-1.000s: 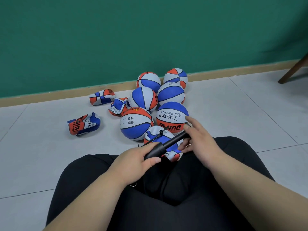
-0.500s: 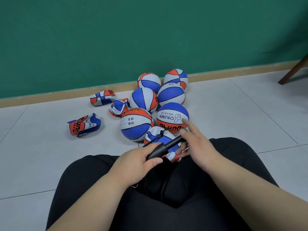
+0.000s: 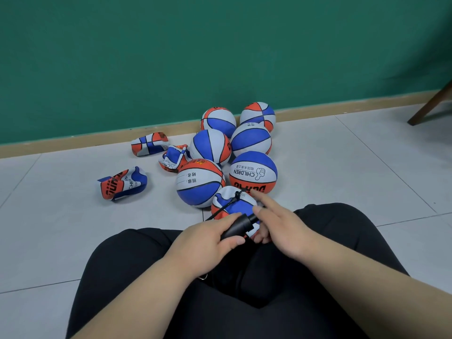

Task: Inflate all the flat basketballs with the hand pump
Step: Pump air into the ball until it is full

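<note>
Gripping the smooth black pump [image 3: 238, 226], the left hand [image 3: 208, 241] curls; right hand [image 3: 281, 231] seemingly pinches it.

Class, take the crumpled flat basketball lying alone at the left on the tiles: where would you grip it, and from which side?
Probably pinch the crumpled red, white and blue basketball by its raised blue fold at the right end, from above: that fold stands off the tiles, nothing crowding it.

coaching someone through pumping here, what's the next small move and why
Probably draw the right hand back to extend the hand pump for another stroke: little rod shows between it and the left hand gripping the barrel, the hose reaches the near ball, and that ball looks dented.
</note>
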